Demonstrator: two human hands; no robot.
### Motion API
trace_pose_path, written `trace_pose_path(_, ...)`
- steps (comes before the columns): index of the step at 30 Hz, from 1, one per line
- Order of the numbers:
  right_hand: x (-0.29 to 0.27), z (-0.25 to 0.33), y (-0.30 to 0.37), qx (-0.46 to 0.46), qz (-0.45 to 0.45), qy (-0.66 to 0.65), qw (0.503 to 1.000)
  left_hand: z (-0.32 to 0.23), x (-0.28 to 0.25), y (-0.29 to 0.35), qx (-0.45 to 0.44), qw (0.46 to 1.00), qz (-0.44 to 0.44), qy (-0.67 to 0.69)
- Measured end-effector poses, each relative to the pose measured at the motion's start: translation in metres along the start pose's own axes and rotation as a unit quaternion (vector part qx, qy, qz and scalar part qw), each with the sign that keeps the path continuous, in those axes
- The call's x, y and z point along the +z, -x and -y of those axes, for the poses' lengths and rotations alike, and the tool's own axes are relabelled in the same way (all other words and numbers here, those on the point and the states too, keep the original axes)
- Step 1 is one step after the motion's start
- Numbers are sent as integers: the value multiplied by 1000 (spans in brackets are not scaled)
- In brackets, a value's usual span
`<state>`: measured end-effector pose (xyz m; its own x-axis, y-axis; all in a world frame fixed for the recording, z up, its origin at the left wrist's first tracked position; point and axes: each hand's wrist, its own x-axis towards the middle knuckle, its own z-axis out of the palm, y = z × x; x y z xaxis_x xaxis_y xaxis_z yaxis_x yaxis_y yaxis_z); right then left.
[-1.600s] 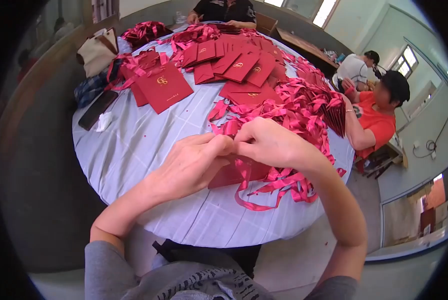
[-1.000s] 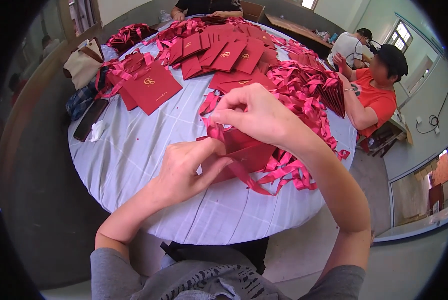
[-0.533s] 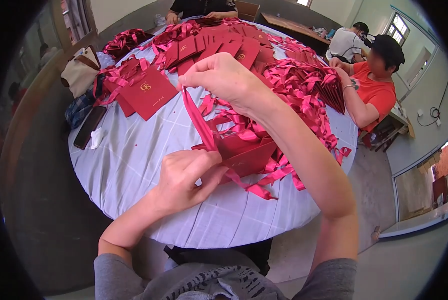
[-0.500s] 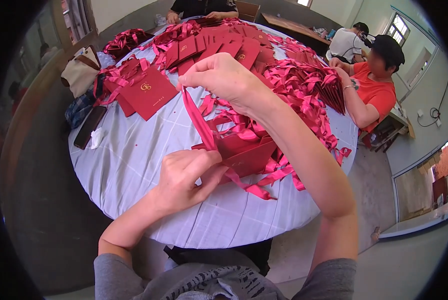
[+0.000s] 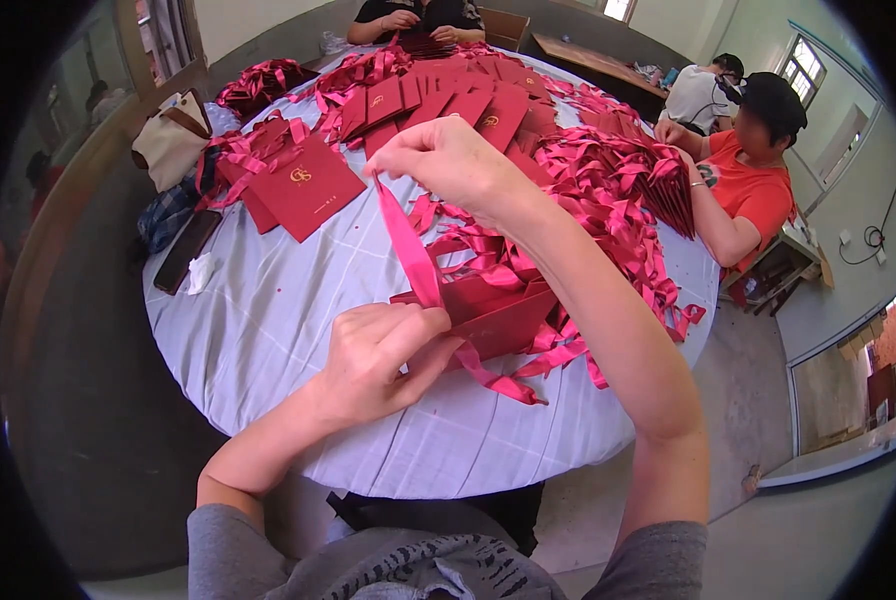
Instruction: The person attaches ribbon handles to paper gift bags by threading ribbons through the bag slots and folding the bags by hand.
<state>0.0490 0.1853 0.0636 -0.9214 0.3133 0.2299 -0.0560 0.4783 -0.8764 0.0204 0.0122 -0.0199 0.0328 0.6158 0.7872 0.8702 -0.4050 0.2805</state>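
Note:
My right hand [image 5: 448, 165] is raised over the table, its fingertips pinched on one end of a pink-red satin ribbon [image 5: 408, 242]. The ribbon runs taut and flat down to a dark red paper bag [image 5: 508, 325]. At the bag's left edge, my left hand [image 5: 380, 352] is closed, thumb and fingers gripping the bag where the ribbon meets it. Another length of ribbon [image 5: 498, 382] trails from beside the left fingers over the cloth. The fingers hide the exact point where ribbon and bag join.
A round table with a pale cloth [image 5: 268, 350] holds piled red bags [image 5: 438, 100] and a heap of ribbons [image 5: 618, 220]. At left lie a bag with a gold emblem [image 5: 308, 190], a phone [image 5: 186, 252] and a crumpled tissue [image 5: 201, 272]. Co-workers sit across and at right, one in orange [image 5: 753, 180].
The ribbon between my hands has turned from a narrow, folded strip to a broad, flat one. My hands keep nearly the same places. The far co-worker's hands have moved closer together.

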Motion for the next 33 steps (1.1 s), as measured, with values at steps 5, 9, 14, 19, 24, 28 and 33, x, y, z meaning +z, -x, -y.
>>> trace_pose_path(5, -5, 11, 46, -133, -183, 51, 973, 5, 0, 1, -36, 999, -18, 1)
trace_pose_path(9, 6, 7, 118, -162, -233, 131, 950, 10, -4, -2, -61, 998, -15, 27)
trace_pose_path(14, 41, -32, 163, -97, -163, 230, 955, 9, -1, -6, -72, 996, -1, 53)
trace_pose_path(19, 41, -43, 191, 27, -132, 48, 990, 7, -5, -5, -103, 994, 23, 32)
trace_pose_path(24, 35, -36, 223, 152, -74, -123, 978, 8, -8, -11, -69, 996, 3, -53)
trace_pose_path(28, 23, -42, 248, 146, -116, -64, 980, -2, -17, -23, -61, 988, 45, -131)
trace_pose_path(33, 19, -50, 262, 133, -146, -41, 979, -5, -19, -40, -23, 977, 99, -189)
